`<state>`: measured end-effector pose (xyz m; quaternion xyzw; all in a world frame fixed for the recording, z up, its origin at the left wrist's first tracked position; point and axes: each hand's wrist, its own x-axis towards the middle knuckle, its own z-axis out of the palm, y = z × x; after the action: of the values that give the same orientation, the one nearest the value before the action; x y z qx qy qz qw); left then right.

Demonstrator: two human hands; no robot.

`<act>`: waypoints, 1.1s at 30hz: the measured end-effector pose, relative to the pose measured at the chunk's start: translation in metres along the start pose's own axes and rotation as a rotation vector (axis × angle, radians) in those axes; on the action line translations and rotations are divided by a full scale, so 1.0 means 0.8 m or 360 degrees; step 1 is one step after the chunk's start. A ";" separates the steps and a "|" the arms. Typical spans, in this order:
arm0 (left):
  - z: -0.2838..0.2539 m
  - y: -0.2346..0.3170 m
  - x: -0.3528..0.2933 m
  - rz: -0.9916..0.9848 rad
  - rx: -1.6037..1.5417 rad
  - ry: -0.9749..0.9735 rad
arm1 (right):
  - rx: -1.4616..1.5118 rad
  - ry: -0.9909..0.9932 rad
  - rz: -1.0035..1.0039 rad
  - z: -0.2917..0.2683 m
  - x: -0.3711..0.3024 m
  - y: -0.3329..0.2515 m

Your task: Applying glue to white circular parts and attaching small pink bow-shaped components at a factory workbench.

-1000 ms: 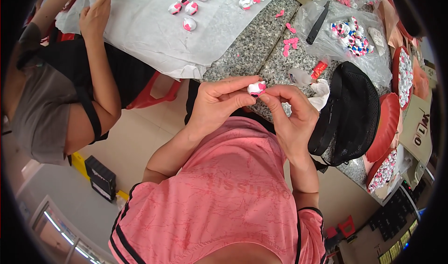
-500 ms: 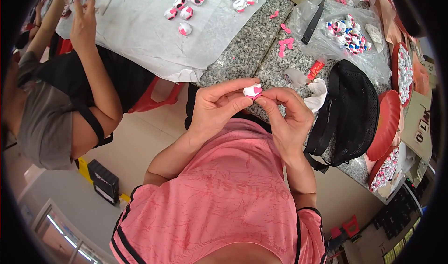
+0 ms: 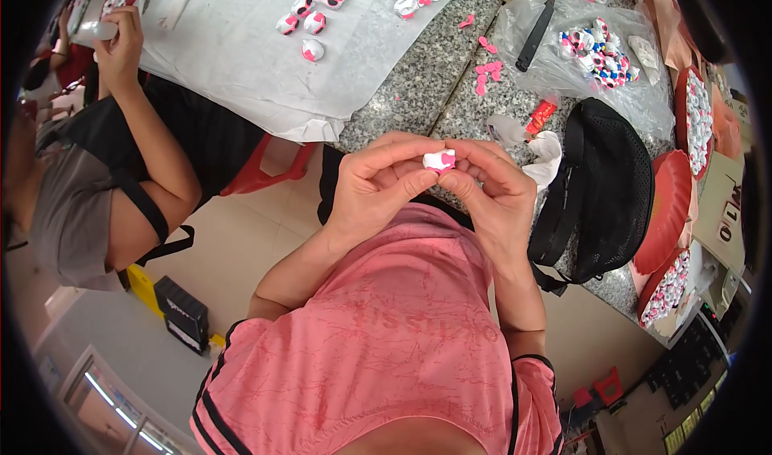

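Since the earlier frame both hands have drawn closer together and lower over the pink shirt, the left hand [image 3: 378,190] and right hand [image 3: 490,194] now curled knuckles-up, fingertips pinching one small white-and-pink piece [image 3: 439,161] between them, just off the granite table [image 3: 418,77] edge.

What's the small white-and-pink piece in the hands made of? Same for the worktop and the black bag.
White-and-pink piece: looks like moulded plastic, smooth, slightly glossy; too small to be sure. Both hands, left and right, pinch it. Worktop: speckled grey, polished, probably granite or a similar stone. Black bag: woven mesh fabric, matte, with a visible net texture and a strap.
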<state>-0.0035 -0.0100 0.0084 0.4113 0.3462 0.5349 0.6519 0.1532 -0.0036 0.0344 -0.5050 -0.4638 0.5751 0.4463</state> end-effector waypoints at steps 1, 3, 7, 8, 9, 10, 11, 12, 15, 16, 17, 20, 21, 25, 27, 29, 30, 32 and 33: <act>0.001 0.000 0.000 0.0007 -0.0008 -0.0013 | 0.0037 0.0000 0.0045 -0.001 0.000 0.000; 0.003 0.002 0.001 0.0020 -0.0024 -0.0042 | 0.0068 -0.0001 0.0023 -0.003 -0.001 0.004; 0.006 0.008 0.002 0.0081 0.0071 -0.0047 | 0.0147 -0.0001 -0.0032 -0.005 -0.002 0.008; 0.008 0.008 0.001 0.0078 0.0072 -0.0049 | 0.0165 -0.0002 -0.0041 -0.005 -0.002 0.008; 0.009 0.007 0.000 0.0104 0.0129 -0.0017 | 0.0184 -0.0002 -0.0051 -0.005 -0.002 0.008; 0.011 0.007 -0.001 0.0130 0.0186 0.0014 | 0.0186 0.0000 -0.0051 -0.004 -0.003 0.009; 0.012 0.007 -0.001 0.0157 0.0243 0.0045 | 0.0205 0.0007 -0.0055 -0.004 -0.003 0.011; 0.012 0.006 -0.001 0.0153 0.0244 0.0043 | 0.0226 0.0015 -0.0059 -0.003 -0.003 0.012; 0.009 0.005 -0.002 0.0214 0.0375 0.0038 | 0.0252 0.0027 -0.0039 -0.004 -0.004 0.013; 0.009 0.004 -0.001 0.0212 0.0376 0.0035 | 0.0255 0.0028 -0.0017 -0.005 -0.004 0.013; 0.008 0.004 -0.001 0.0180 0.0339 0.0027 | 0.0259 0.0027 0.0006 -0.005 -0.004 0.014; 0.005 0.002 -0.001 0.0114 0.0267 0.0010 | 0.0270 -0.0002 0.0019 -0.008 -0.004 0.014; 0.002 0.001 -0.002 0.0101 0.0206 -0.0025 | 0.0274 -0.0017 0.0025 -0.009 -0.004 0.014; -0.005 -0.003 -0.001 0.0058 0.0055 -0.0109 | 0.0279 -0.0061 0.0003 -0.011 -0.003 0.015; -0.007 -0.003 -0.001 0.0027 -0.0001 -0.0129 | 0.0276 -0.0085 0.0011 -0.013 -0.003 0.014; -0.006 -0.002 0.000 0.0019 -0.0029 -0.0129 | 0.0270 -0.0136 0.0027 -0.015 -0.003 0.013; -0.005 -0.001 0.000 0.0011 -0.0058 -0.0128 | 0.0269 -0.0136 0.0027 -0.015 -0.003 0.014; -0.005 -0.002 0.001 0.0004 -0.0087 -0.0127 | 0.0285 -0.0127 -0.0006 -0.014 -0.004 0.016; -0.006 -0.003 0.000 -0.0006 -0.0100 -0.0123 | 0.0293 -0.0122 -0.0023 -0.014 -0.004 0.017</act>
<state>-0.0064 -0.0091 0.0044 0.4103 0.3046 0.5281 0.6783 0.1641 -0.0079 0.0209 -0.4360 -0.4293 0.6311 0.4768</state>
